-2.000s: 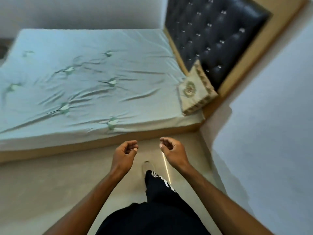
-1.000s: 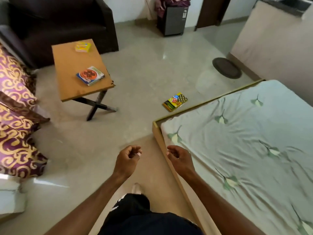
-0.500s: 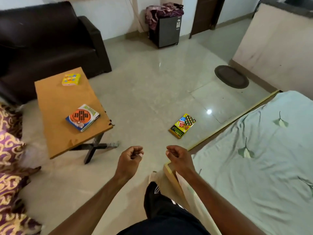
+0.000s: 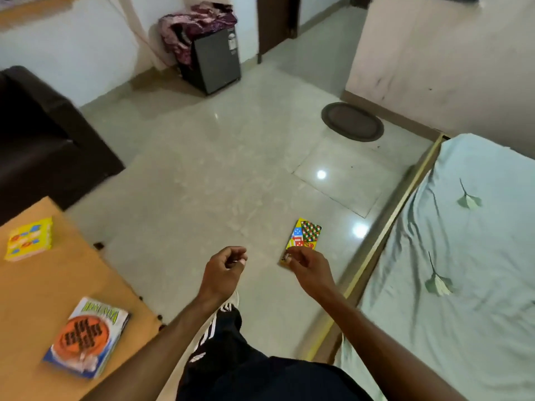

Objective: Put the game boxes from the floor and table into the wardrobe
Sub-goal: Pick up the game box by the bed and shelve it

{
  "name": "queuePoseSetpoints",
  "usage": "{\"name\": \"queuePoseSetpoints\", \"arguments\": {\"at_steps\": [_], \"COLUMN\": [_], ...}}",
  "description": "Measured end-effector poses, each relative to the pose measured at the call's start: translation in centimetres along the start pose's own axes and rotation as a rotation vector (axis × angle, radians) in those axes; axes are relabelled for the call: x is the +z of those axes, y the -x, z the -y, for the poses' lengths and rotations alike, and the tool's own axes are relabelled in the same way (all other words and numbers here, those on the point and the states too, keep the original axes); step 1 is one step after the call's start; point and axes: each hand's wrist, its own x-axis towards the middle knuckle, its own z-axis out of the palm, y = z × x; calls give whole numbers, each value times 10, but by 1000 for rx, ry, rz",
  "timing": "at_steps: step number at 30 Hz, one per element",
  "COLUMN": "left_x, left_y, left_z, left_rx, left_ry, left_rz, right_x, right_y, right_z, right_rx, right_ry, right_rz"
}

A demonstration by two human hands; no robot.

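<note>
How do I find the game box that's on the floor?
Start at the big bed with the pale green sheet, then look at the shiny floor beside its wooden edge. The game box lies flat there, yellow with a checkered picture. The small yellow box and the orange-circle box sit on the table.

Yellow chequered floor box (image 4: 304, 235); blue table box (image 4: 86, 338) with orange disc; small yellow box (image 4: 29, 238); pale-green leaf-print bedsheet (image 4: 469, 270); dark-brown sofa (image 4: 43, 140)

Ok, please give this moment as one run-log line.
left hand: curled, empty | right hand: curled, empty | floor box: beside bed | yellow box, orange box: on table | none picked yet
</note>
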Motion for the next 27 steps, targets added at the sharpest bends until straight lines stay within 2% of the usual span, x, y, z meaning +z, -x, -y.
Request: {"name": "queuePoseSetpoints", "arguments": {"at_steps": [4, 7, 12, 16, 22, 27], "left_x": [-3, 5, 49, 117, 261, 357], "left_y": [-102, -176, -269, -346, -476, -576], "left_z": [-25, -44, -71, -64, 41, 192], "left_rx": [3, 7, 39, 87, 152, 263], "left_ry": [-78, -176, -354, -515, -770, -1007], "left_rz": [147, 325, 538, 677, 836, 1028], "right_x": [19, 28, 23, 20, 65, 149], "right_y": [-63, -103, -159, -220, -333, -416], "right_z": [10, 16, 10, -41, -198, -349], "right_rx": [139, 262, 393, 527, 735, 900], "right_ry": [-72, -174, -286, -374, -357, -371], "right_rz": [-136, -258, -405, -474, -429, -410]}}
